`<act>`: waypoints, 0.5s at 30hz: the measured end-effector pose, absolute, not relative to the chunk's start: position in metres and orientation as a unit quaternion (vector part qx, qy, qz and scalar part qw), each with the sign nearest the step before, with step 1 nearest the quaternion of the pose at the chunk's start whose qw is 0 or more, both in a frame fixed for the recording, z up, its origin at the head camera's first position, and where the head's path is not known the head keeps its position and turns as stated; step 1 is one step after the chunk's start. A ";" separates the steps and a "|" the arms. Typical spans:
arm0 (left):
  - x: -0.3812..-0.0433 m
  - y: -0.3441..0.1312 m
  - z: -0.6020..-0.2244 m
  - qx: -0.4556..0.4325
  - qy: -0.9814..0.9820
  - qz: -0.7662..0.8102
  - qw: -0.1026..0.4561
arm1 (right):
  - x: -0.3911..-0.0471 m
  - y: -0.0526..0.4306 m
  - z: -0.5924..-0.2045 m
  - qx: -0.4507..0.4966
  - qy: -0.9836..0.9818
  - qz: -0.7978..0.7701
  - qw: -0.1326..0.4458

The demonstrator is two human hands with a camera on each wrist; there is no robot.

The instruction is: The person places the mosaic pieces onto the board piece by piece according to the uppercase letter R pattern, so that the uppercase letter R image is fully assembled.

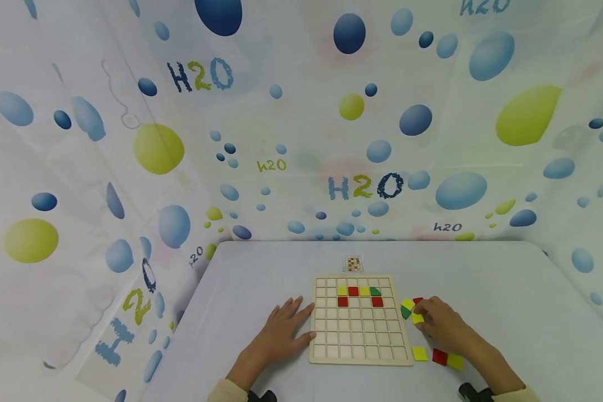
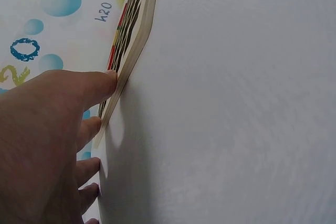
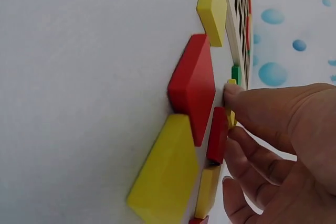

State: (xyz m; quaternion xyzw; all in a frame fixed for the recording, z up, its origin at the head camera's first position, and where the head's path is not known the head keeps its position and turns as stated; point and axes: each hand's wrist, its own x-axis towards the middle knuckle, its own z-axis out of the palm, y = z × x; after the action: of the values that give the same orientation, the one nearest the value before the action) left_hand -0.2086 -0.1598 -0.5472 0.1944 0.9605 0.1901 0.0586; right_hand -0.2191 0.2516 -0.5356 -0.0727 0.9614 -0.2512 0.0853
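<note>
The step in hand looks to be picking one flat yellow square tile (image 1: 418,319) from the loose pieces off the right edge of the pale wooden gridded board (image 1: 358,325). The right hand (image 1: 444,326) has its grip, thumb against fingertips, pinching that tile low over the white table (image 1: 241,290). The left hand's (image 1: 280,333) grip is spread, nothing pinched, its thumb touching the board's left edge.

The next move seems to call for a clean lift, since other tiles crowd the pinched one.

On the board, towards its far edge, sit six tiles: two yellow, three red and one green with a rounded or cut corner (image 1: 375,291). Off the right edge, the head view shows seven loose ones: four yellow, counting the pinched one, two red and one green (image 1: 406,312). One of those yellows (image 1: 420,353) lies just beside the near right corner. The right wrist view shows red and yellow tiles under the hand, so the full loose count cannot be told. One small printed grid card (image 1: 353,263) lies near the board's far edge.
</note>
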 end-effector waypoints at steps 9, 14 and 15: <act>-0.209 -0.159 -0.548 0.192 0.960 0.194 0.060 | -0.217 0.254 -0.540 -0.083 0.951 -0.285 0.089; -0.209 -0.160 -0.549 0.193 0.961 0.190 0.061 | -0.213 0.249 -0.535 -0.084 0.958 -0.263 0.080; -0.209 -0.160 -0.549 0.194 0.960 0.192 0.061 | -0.213 0.248 -0.534 -0.079 0.960 -0.259 0.078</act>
State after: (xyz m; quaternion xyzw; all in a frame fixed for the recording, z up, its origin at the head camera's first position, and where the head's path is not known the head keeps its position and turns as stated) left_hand -0.2089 -0.1605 -0.5493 0.1939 0.9602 0.1916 0.0606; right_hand -0.2130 0.2478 -0.5341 -0.0795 0.9596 -0.2585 0.0782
